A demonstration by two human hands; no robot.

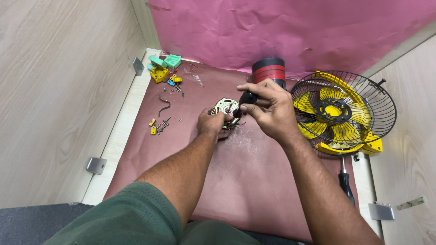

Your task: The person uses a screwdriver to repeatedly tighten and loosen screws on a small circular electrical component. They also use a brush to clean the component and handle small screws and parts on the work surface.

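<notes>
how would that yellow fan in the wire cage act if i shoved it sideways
The yellow fan would probably rock or slide rather than roll, since it leans on its yellow base. Its thin wire cage looks light and springy, likely flexing under a push.

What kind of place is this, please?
Probably a small repair or disassembly bench in a wood-panelled booth. The left hand steadies a fan motor while the right hand works a screwdriver on it; a yellow fan in a wire cage and loose screws lie nearby.
</notes>
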